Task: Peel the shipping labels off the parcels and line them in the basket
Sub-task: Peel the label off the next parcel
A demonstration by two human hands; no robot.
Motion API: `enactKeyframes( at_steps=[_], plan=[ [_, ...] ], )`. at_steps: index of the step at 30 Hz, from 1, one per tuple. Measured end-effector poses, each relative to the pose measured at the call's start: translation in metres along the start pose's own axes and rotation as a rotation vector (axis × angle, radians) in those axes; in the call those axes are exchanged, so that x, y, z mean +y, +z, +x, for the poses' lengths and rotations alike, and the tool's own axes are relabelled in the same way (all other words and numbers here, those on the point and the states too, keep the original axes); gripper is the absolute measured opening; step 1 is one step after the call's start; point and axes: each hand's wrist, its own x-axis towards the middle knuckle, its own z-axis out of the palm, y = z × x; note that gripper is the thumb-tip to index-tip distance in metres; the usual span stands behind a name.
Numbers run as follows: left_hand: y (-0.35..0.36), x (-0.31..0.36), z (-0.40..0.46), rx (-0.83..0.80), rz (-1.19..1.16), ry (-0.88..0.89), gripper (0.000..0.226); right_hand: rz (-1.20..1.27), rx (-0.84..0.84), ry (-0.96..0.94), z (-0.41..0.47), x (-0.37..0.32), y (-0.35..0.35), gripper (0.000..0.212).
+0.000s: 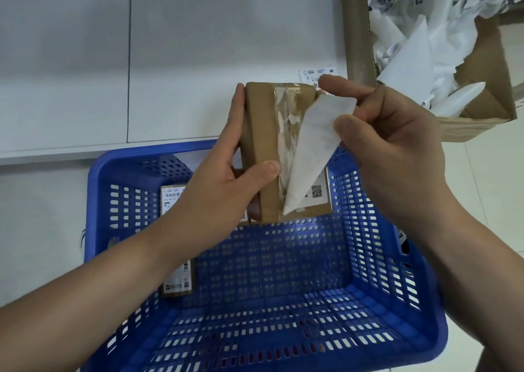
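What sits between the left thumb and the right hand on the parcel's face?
In the head view, torn label residue and the half-peeled label lie between the left hand and right hand on the parcel.

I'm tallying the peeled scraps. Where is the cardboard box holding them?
In the head view the cardboard box of crumpled label paper sits at top right, beyond the right hand and outside the blue basket.

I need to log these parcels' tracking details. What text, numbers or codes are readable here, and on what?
No text is readable.
Peeled label: faint print, illegible.
Left basket parcel's label: barcode, blurred print.
Right basket parcel's label: QR code only.
Label on the table: too small.
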Motion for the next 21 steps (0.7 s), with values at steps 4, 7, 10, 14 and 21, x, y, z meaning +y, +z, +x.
enactKeyframes(
  at_steps=[4,7,10,14,21],
  plan=[
    [-0.001,0.000,0.002,0.015,0.040,-0.002,0.093,0.038,-0.095,0.022,0.002,0.000,0.003,0.014],
    [-0.002,0.000,0.002,0.052,0.070,0.011,0.096,0.002,-0.173,0.021,0.003,0.000,0.003,0.009],
    [-0.003,0.001,0.004,0.094,0.081,0.021,0.096,-0.031,-0.276,0.027,0.002,0.003,0.003,0.020],
    [-0.001,-0.003,0.005,0.116,0.094,0.058,0.096,-0.023,-0.280,0.045,-0.005,0.008,0.011,0.034],
    [0.003,-0.009,0.003,0.155,0.069,0.078,0.094,-0.359,-0.245,-0.052,-0.016,0.015,0.026,0.035]
  ],
)
